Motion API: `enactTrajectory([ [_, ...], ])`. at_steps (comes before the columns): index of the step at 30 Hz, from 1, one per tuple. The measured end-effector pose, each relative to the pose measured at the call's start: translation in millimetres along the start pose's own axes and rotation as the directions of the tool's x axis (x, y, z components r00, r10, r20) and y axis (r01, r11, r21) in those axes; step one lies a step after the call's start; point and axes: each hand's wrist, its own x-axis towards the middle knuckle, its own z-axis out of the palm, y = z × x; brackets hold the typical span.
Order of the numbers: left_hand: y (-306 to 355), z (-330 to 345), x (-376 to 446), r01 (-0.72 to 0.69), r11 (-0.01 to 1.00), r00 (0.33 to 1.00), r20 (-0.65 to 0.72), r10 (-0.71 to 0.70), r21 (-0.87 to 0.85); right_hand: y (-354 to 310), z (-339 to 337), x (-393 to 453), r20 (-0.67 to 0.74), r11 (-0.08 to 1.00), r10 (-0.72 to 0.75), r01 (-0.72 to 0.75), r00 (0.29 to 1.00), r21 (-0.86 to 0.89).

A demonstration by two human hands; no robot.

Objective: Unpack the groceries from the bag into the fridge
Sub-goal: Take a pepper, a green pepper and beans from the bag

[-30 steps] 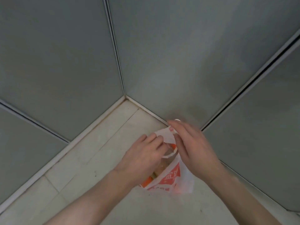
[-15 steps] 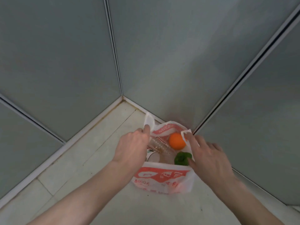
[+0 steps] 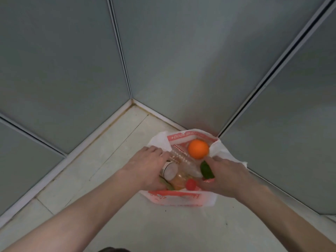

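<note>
A white plastic bag (image 3: 181, 200) with red print stands wide open on the pale floor, in the corner of the grey panels. Inside lie an orange (image 3: 198, 149), a green vegetable (image 3: 206, 170), a clear ribbed bottle (image 3: 180, 157), a white-capped bottle (image 3: 170, 170) and a small red item (image 3: 190, 184). My left hand (image 3: 145, 168) grips the bag's left rim, its fingers next to the ribbed bottle. My right hand (image 3: 225, 176) grips the right rim beside the green vegetable. Both handles stick out free beyond my fingers.
Tall grey panels (image 3: 181, 60) close off the corner on the left, behind and on the right. A dark vertical gap (image 3: 272, 77) runs between two panels just behind the bag. The pale tiled floor (image 3: 101, 160) spreads to the left and towards me.
My hands pulled the knotted handles apart and moved down to the rim. The bag's mouth has spread wider, so more of the groceries show.
</note>
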Motion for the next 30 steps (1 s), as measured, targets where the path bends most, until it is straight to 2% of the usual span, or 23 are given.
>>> enactTrajectory([
  [3, 0.1, 5.1, -10.9, -0.005, 1.0, 1.0, 0.003, 0.005, 0.002, -0.2, -3.5, -15.4, 0.048, 0.998, 0.055, -0.055, 0.997, -0.011],
  [7, 10.1, 6.2, -21.8, -0.039, 0.995, 0.999, 0.007, 0.038, 0.09, -14.6, -7.8, -31.0, 0.067, 0.998, 0.038, -0.034, 0.997, -0.06],
  [10, 18.2, 5.9, -21.9, -0.08, 0.988, 0.995, -0.048, 0.087, 0.13, -27.3, -12.8, -31.4, -0.033, 0.998, -0.022, 0.019, 0.999, -0.066],
  [13, 25.4, 6.2, -16.8, -0.155, 0.983, 0.986, -0.047, 0.16, 0.094, -39.4, -13.2, -23.0, -0.124, 0.991, -0.093, 0.104, 0.988, 0.081],
  [17, 33.0, 14.9, -13.6, -0.187, 0.982, 0.981, 0.044, 0.187, 0.012, -46.5, -1.4, -9.8, 0.057, 0.961, -0.136, 0.118, 0.989, 0.251],
  [24, 33.1, 31.2, -8.9, -0.157, 0.986, 0.982, 0.117, 0.15, 0.05, -30.1, 14.9, -7.1, 0.027, 0.967, -0.07, 0.061, 0.997, 0.249],
  [27, 35.4, 34.8, -2.1, -0.121, 0.989, 0.985, 0.13, 0.11, 0.084, -21.9, 20.6, -8.1, 0.005, 0.948, -0.055, 0.051, 0.998, 0.313],
  [30, 40.8, 35.9, 8.1, -0.116, 0.968, 0.988, 0.124, 0.09, 0.223, -18.4, 19.8, -9.8, -0.049, 0.938, -0.006, 0.022, 0.999, 0.346],
])
